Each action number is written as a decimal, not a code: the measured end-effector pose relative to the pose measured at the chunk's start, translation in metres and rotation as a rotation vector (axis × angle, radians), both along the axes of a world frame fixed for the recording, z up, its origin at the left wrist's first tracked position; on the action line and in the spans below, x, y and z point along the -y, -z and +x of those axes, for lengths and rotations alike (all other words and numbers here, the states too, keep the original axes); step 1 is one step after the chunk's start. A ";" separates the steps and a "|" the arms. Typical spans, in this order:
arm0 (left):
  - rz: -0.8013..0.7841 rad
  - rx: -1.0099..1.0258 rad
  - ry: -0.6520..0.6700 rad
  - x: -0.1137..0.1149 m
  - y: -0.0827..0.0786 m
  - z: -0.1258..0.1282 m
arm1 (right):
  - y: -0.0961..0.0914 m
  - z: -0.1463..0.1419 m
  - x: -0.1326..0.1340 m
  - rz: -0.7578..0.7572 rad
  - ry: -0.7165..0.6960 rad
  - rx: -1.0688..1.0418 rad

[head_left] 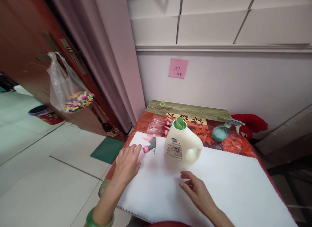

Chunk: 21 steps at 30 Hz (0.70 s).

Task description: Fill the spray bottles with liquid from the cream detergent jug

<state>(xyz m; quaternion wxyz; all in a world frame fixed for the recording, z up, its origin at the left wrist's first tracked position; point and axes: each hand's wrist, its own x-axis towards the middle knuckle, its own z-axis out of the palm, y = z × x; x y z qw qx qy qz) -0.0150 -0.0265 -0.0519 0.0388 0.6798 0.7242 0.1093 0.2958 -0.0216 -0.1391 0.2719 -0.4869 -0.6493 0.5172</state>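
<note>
My left hand (128,160), with a green bangle (99,218) at the wrist, is wrapped round a clear spray bottle (140,155) that has a grey and pink trigger head. The bottle tilts at the left side of the white mat (234,181). Near the mat's middle, my right hand (195,189) hovers with fingers apart and nothing in them. A cream detergent jug (182,144) with a green spout stands upright just beyond it. Behind the jug's left side, further clear bottles (156,125) with pink trigger parts lie on the table.
A small green cap (162,103) sits at the table's far edge. Back right stands a spray bottle of teal liquid (220,132), near a red cloth-like item (251,121). A bag of colourful pieces (79,101) hangs from the door handle. The wall closes off the back.
</note>
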 end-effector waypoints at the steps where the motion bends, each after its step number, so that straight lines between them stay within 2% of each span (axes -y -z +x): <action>1: -0.038 -0.050 0.042 -0.003 0.004 0.001 | 0.008 0.005 0.001 0.024 0.030 0.028; 6: -0.164 -0.019 0.131 -0.023 0.013 -0.001 | 0.030 0.022 0.007 0.068 0.127 0.007; 11: -0.232 0.075 0.206 -0.058 0.014 -0.027 | 0.042 0.020 0.008 0.131 0.162 0.039; 15: -0.201 0.073 0.239 -0.082 0.022 -0.034 | 0.054 0.017 0.009 0.176 0.176 0.134; 21: -0.082 -0.003 0.357 -0.096 0.041 -0.014 | 0.059 0.016 0.011 0.250 0.183 0.198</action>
